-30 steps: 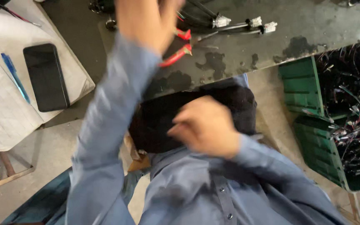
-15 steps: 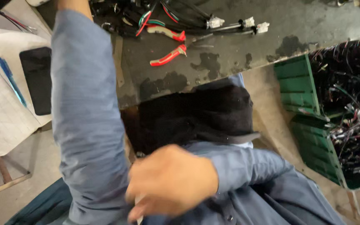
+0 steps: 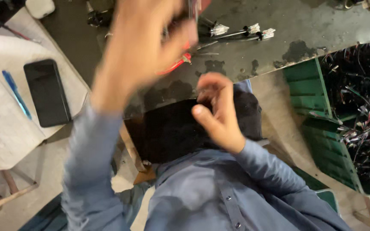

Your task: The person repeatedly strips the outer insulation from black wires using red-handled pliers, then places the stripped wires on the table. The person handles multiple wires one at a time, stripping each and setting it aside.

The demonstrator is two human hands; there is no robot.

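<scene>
Stained grey workbench [image 3: 322, 21] bears red pliers [image 3: 177, 64] and wire connectors [image 3: 245, 31].

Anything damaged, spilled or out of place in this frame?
Dark blotchy stains mark the grey worktop near its front edge, like dried spills. The green plastic crate overflows with tangled wires. The raised left hand is only motion-blurred.

1 screen: black phone [image 3: 47, 93], dark rectangular display, lying flat on white paper [image 3: 5, 137], well left of the raised left grip [image 3: 144, 47].
</scene>
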